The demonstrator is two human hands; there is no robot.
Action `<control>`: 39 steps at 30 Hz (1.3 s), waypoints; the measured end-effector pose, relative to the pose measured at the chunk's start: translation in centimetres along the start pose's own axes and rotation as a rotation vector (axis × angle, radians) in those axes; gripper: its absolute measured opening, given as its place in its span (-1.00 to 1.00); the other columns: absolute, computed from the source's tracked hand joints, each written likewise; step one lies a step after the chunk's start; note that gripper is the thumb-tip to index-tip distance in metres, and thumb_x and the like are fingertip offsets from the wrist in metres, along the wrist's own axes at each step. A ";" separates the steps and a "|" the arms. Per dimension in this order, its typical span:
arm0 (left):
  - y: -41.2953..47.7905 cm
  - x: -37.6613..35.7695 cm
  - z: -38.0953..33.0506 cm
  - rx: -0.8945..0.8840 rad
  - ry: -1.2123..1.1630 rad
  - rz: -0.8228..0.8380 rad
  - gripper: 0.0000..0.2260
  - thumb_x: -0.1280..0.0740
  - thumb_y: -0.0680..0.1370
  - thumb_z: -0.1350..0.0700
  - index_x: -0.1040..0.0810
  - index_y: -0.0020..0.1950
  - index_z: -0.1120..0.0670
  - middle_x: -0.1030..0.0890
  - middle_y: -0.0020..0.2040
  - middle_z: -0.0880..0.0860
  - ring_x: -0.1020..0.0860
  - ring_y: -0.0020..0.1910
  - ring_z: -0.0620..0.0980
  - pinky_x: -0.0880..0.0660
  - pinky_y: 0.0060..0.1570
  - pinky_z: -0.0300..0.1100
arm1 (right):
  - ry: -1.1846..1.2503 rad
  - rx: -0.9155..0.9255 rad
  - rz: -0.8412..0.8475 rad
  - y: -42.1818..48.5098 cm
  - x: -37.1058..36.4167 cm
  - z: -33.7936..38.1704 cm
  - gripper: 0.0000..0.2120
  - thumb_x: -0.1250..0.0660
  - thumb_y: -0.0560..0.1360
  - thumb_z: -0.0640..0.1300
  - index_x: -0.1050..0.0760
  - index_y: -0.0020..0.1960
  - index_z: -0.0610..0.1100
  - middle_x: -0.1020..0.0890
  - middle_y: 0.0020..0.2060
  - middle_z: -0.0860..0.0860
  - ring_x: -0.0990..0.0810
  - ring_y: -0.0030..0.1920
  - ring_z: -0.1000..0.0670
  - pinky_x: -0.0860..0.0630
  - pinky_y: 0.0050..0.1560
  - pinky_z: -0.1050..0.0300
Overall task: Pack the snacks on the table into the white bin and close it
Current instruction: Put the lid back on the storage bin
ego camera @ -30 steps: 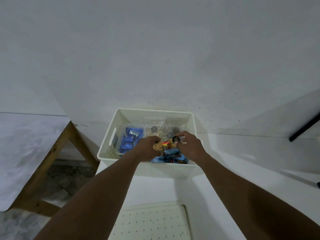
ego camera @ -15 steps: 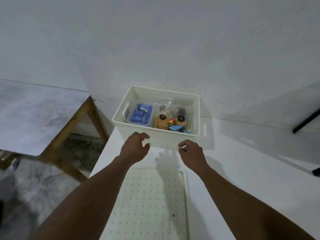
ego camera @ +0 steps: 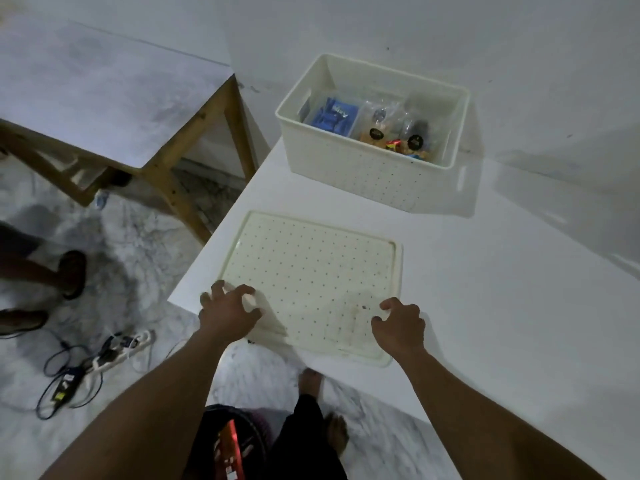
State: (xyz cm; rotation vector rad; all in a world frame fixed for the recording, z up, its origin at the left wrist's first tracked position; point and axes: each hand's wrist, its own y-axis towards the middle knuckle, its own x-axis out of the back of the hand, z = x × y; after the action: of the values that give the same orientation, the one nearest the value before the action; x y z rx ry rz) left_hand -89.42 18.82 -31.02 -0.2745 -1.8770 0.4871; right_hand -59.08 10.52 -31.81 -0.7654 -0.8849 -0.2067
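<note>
Both hands had been drawn back from the open white perforated plastic bin [ego camera: 367, 174], snacks inside, to the flat white perforated lid [ego camera: 311, 282] nearer on the bench; left hand [ego camera: 230, 311] and right hand [ego camera: 398, 327] fingers curled, nothing yet gripped.

Little can be read here. The blue snack packets [ego camera: 333, 116] inside the white bin [ego camera: 367, 171] carry pale lettering, too blurred to make out. Two clear snack bags in the bin bear round black labels [ego camera: 415, 142] with a small light mark, illegible. The red package [ego camera: 231, 452] at the bottom edge shows white print that cannot be read either
</note>
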 end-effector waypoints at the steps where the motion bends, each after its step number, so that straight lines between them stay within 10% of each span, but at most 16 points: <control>1: -0.3 -0.1 0.6 0.019 -0.023 -0.008 -0.52 -0.45 0.44 -0.17 -0.48 0.33 -0.18 -0.18 0.54 0.13 -0.23 0.46 0.25 -0.30 0.38 0.12 | 0.023 -0.003 0.002 -0.2 -0.3 0.0 -0.65 -0.32 0.48 0.00 -0.45 0.26 0.02 -0.42 0.20 -0.13 -0.52 0.14 -0.19 -0.40 0.24 0.02; 5: -0.4 0.4 1.6 0.117 -0.142 -0.055 -0.39 -0.48 0.38 -0.26 -0.45 0.39 -0.17 -0.07 0.58 0.18 -0.24 0.49 0.30 -0.25 0.44 0.13 | 0.157 -0.040 -0.007 -0.8 -0.2 0.0 -0.65 -0.35 0.42 0.03 -0.49 0.19 0.05 -0.43 0.17 -0.08 -0.57 0.07 -0.14 -0.49 0.25 -0.07; 10: -0.9 1.4 2.1 0.105 -0.160 -0.087 -0.35 -0.40 0.30 -0.44 -0.47 0.32 -0.22 -0.56 0.28 0.07 -0.43 0.32 0.22 -0.34 0.29 0.14 | 0.216 -0.098 -0.128 -1.4 1.4 -0.2 -0.74 -0.39 0.39 0.13 -0.52 0.07 0.17 -0.48 0.08 -0.06 -0.53 0.10 -0.15 -0.47 0.20 -0.08; 23: -1.1 9.3 -7.4 -0.207 -0.040 -0.604 -0.44 -0.24 0.41 -0.45 -0.46 0.30 -0.19 -0.55 0.08 0.16 -0.44 0.08 0.18 -0.45 0.08 0.06 | 0.415 0.189 -0.619 -2.8 10.3 2.6 -0.72 -0.38 0.49 -0.02 -0.49 0.19 0.04 -0.37 0.02 -0.05 -0.58 -0.21 -0.12 -0.57 0.00 0.00; 39: 12.3 15.2 -18.8 -0.350 -0.064 -0.476 -0.36 -0.20 0.41 -0.48 -0.40 0.40 -0.18 -0.51 0.23 0.16 -0.39 0.27 0.19 -0.43 0.22 0.09 | 0.326 0.127 -0.683 9.9 20.0 8.2 -0.71 -0.37 0.47 -0.02 -0.51 0.19 0.03 -0.41 0.06 -0.09 -0.60 -0.20 -0.15 -0.49 -0.04 0.08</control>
State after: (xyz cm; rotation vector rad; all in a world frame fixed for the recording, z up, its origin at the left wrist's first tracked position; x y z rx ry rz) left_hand -77.71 39.81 -18.36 -0.0342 -2.0028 -0.1588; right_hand -46.87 26.01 -18.48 -0.2740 -0.8095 -0.8458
